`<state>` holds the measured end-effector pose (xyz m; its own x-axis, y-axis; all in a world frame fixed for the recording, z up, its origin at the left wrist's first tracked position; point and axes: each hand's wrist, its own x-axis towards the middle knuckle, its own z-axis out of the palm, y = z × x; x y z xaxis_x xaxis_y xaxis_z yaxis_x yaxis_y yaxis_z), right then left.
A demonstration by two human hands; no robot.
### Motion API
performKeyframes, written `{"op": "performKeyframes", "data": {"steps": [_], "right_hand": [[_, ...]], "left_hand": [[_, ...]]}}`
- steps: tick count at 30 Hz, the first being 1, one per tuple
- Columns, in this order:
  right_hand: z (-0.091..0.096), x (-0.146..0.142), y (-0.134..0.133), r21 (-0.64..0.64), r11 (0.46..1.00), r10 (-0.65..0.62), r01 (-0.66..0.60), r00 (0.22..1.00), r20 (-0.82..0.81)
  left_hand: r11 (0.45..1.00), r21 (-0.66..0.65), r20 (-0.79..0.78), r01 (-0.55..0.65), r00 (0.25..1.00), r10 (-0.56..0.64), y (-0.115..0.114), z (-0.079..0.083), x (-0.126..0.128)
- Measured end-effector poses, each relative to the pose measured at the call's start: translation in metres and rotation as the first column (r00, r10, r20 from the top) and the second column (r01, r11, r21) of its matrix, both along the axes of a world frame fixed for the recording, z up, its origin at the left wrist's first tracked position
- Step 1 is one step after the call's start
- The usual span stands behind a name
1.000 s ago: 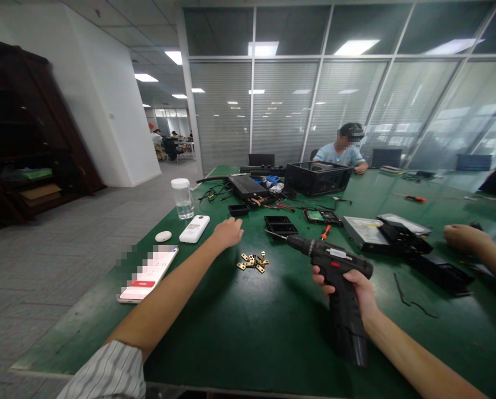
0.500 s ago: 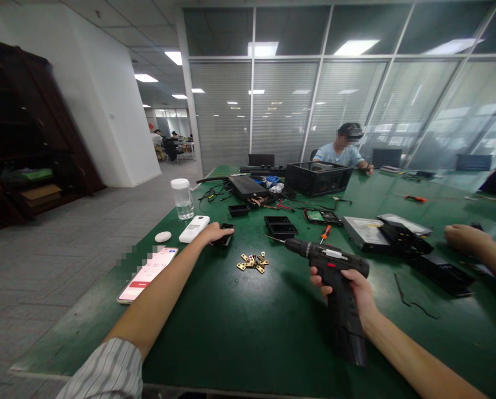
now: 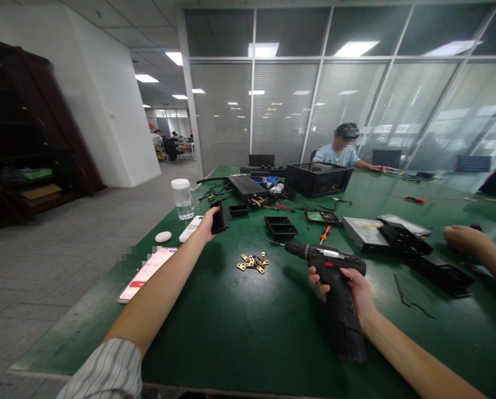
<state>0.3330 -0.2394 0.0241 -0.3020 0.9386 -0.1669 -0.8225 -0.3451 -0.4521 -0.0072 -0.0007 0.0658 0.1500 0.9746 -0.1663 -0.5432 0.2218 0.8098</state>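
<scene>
My left hand (image 3: pixel 206 223) is stretched out over the green table (image 3: pixel 239 327) and grips a small black plastic tray (image 3: pixel 220 217), lifted and tilted on edge above the surface. My right hand (image 3: pixel 347 282) is wrapped round the handle of a black cordless drill (image 3: pixel 335 288), whose bit points left toward a pile of several small brass brackets (image 3: pixel 252 262). A white remote (image 3: pixel 189 228) lies just left of my left hand.
A phone (image 3: pixel 147 272), a white puck (image 3: pixel 163 236) and a water jar (image 3: pixel 183 198) lie at the left edge. More black trays (image 3: pixel 281 226), a screwdriver (image 3: pixel 325 233), an optical drive (image 3: pixel 366 233) and a black chassis (image 3: pixel 316 178) lie farther back. Another person's hand (image 3: pixel 464 238) rests at right; a person sits at the far end.
My left hand drew back left, closed on the small black tray lying on the table, then lifted it and tipped it upright. The drill shifted slightly.
</scene>
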Motion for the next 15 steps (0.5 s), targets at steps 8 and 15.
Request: {"op": "performKeyframes", "data": {"steps": [8, 15], "right_hand": [[-0.0026, 0.0014, 0.0001, 0.009, 1.000, 0.023, -0.023, 1.000, -0.006], [-0.0037, 0.0009, 0.0001, 0.058, 0.998, 0.025, -0.028, 0.998, 0.056]], "left_hand": [[0.999, -0.042, 0.159, -0.004, 0.987, 0.011, -0.0081, 0.0129, 0.0014], [0.992, -0.094, 0.227, -0.082, 0.969, 0.102, -0.0049, 0.0105, 0.0025]]}}
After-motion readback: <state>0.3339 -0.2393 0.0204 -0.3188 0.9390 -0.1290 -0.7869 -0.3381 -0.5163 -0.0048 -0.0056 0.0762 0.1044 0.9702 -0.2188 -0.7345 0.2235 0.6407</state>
